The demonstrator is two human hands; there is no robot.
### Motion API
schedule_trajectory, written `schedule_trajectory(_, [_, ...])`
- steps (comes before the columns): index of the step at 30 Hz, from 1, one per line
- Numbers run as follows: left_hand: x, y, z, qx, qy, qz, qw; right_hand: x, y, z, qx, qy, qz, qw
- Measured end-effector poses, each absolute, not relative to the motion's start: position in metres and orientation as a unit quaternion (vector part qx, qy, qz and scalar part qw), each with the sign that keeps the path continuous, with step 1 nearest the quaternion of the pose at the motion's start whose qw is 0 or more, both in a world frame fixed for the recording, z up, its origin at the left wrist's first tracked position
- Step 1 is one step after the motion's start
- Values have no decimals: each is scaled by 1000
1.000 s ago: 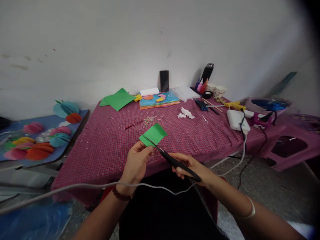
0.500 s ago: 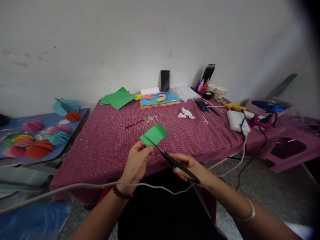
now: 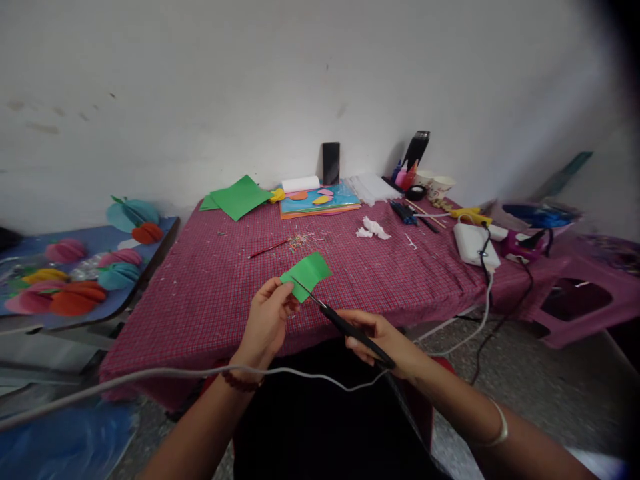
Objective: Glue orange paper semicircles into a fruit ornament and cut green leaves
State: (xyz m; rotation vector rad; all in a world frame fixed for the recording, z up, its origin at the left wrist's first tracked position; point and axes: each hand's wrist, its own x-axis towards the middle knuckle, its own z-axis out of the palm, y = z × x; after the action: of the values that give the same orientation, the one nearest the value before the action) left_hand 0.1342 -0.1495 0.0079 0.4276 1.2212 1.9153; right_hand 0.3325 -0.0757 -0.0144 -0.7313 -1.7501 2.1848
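Between the fingers of my left hand (image 3: 267,320) is a small piece of green paper (image 3: 314,270), pinched at its left edge above the front of the table. My right hand (image 3: 380,340) is closed round the black handles of a pair of scissors (image 3: 350,330). The scissors' blades point up and left and lie across the green paper close to my left fingertips. Whether the blades have cut into it at this moment, I cannot tell. A thin red pencil (image 3: 270,249) and small coloured scraps (image 3: 300,241) lie on the cloth just beyond the paper.
Larger green sheets (image 3: 240,198) lie at the back left of the checked tablecloth (image 3: 200,287). A phone (image 3: 331,163) leans on the wall. Crumpled tissue (image 3: 374,228) and a white power box (image 3: 473,243) are rightward. A white cable (image 3: 310,375) crosses before my wrists. Paper ornaments (image 3: 80,298) sit left.
The green paper has tilted and shifted slightly left and down in my left hand. My left fingers have moved a little left, and the scissors have shifted slightly with them.
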Motion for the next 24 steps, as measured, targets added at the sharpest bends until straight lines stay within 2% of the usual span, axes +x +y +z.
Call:
schedule_trajectory(4, [139, -150, 7, 201, 508, 747, 379, 331, -77, -14, -244, -586, 762, 128])
schedule_trajectory(24, [152, -151, 5, 205, 505, 727, 419, 331, -84, -26, -209, -548, 792, 171])
